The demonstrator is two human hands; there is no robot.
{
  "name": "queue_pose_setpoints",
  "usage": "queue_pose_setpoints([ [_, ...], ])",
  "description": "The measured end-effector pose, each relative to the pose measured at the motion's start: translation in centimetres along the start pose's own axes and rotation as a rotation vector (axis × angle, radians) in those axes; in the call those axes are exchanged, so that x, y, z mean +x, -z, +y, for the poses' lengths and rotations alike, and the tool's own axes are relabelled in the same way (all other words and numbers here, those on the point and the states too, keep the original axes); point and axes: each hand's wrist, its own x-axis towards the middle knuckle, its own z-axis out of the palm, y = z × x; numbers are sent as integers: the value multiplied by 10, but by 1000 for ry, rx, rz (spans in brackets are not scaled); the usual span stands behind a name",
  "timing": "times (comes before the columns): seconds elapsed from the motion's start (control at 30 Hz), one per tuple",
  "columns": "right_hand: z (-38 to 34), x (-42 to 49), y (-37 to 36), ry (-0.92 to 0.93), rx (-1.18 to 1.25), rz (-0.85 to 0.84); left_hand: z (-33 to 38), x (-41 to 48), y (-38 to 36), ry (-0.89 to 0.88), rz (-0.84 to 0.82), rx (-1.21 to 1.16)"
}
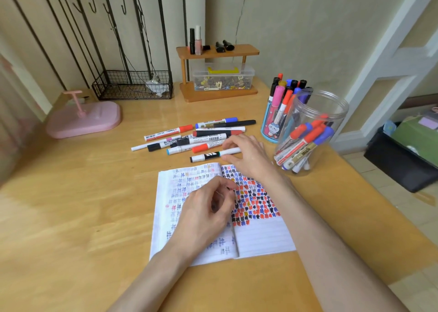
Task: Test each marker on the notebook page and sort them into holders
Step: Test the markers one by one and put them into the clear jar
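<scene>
Right hand (244,155) pinches white end of black-capped marker (208,156) on surface (94,193) just beyond notebook (260,238); left hand (203,212) curled on page, grip unclear. Lift clear of pile (189,138), uncap, test on bare lines below scribbles.

Reading "WHITEBOARD MARKER" along a white marker (208,136); reading "WHITEBOA" (the rest being covered) on a second marker (170,143).
</scene>
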Motion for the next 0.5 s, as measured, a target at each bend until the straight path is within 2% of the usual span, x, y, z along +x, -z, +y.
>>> queue_pose_setpoints([
  [0.1,-1,2,3,-45,-9,-37,0,0,1,9,2,-5],
  [0.2,-1,-4,6,-7,48,10,1,0,1,10,-2,-19],
  [0.4,-14,-45,53,-67,659,97,-1,4,0,84,118,-188],
  [0.5,-14,-73,73,-87,871,94,0,6,2,162,206,-310],
])
